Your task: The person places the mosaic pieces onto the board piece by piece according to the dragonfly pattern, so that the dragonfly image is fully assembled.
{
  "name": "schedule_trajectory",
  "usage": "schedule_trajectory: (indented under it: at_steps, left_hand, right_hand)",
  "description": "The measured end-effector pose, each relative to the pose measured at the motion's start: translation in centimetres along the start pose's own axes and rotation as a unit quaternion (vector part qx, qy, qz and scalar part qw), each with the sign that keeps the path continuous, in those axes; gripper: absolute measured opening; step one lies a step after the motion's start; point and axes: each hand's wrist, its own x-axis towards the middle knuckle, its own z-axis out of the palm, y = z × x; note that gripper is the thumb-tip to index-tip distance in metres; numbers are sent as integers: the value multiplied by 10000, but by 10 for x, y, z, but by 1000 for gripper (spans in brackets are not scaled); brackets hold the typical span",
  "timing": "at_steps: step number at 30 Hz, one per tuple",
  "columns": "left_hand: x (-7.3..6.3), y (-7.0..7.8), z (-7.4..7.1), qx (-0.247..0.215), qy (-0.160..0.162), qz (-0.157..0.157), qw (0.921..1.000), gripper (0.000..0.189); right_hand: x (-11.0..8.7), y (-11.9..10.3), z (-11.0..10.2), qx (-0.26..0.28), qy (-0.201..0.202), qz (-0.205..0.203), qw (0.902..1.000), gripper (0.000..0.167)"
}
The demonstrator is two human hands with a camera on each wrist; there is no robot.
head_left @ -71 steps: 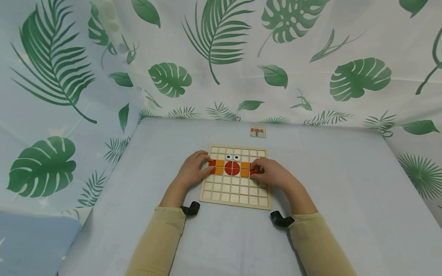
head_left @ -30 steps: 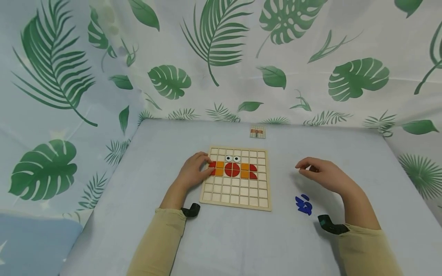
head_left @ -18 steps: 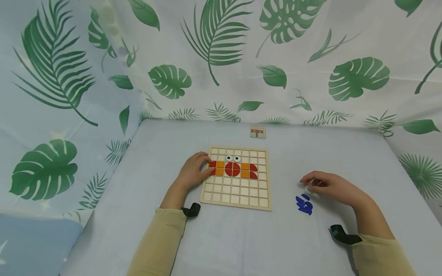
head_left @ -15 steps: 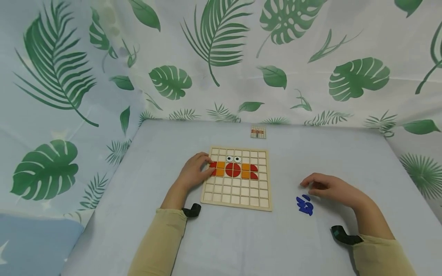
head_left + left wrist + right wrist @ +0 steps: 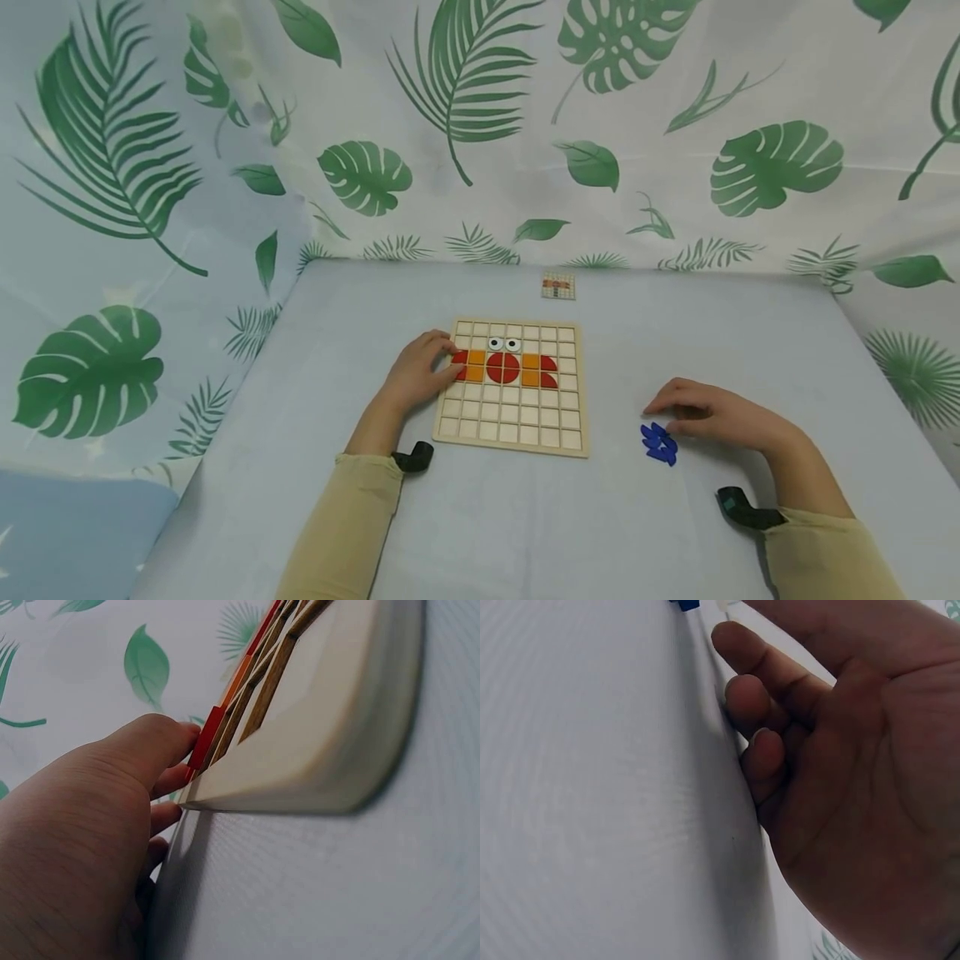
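Note:
In the head view a wooden grid board (image 5: 510,412) lies flat, bearing round eye tiles (image 5: 504,343), a red circle (image 5: 502,367), orange squares (image 5: 530,370) and red quarter-circles (image 5: 549,372). My left hand (image 5: 415,372) is at its left edge. Its thumb touches a red tile (image 5: 206,737) there in the left wrist view; the fingertips partly cover the red tiles. Several blue tiles (image 5: 659,444) lie in a small pile right of the board. My right hand (image 5: 712,412) is low beside the pile, its thumb tip by the nearest tile, fingers loosely bent, nothing held.
A small card (image 5: 558,286) with a printed grid pattern lies behind the board. Leaf-printed cloth (image 5: 480,125) hangs at the back and sides. The table cover (image 5: 480,525) is pale. Each wrist wears a black device (image 5: 746,508).
My right hand has left the board's right side, exposing the red tiles, and moved to the blue pile. One blue tile has shifted closer to the others. My left hand has stayed put.

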Motion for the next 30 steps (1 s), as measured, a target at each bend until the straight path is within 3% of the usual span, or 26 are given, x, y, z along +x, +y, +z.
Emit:
schedule_trajectory:
  at_steps: [7,15,23,30]
  left_hand:
    - [-1,0,-3,-39,-1,-16,10000,33]
    - [0,0,-3,-72,-33,-27,10000,32]
    - [0,-1,-1,-97,11,-36,9999,31]
    - [0,-1,0,-121,31,-11,9999,31]
  right_hand:
    - [5,-1,3,-179,-15,94,9998,23]
    - [7,-1,3,-483,280,407,9976,22]
    - [5,-2,2,-328,-26,146,9994,27]
    - [6,-3,5,-543,258,619,9963,25]
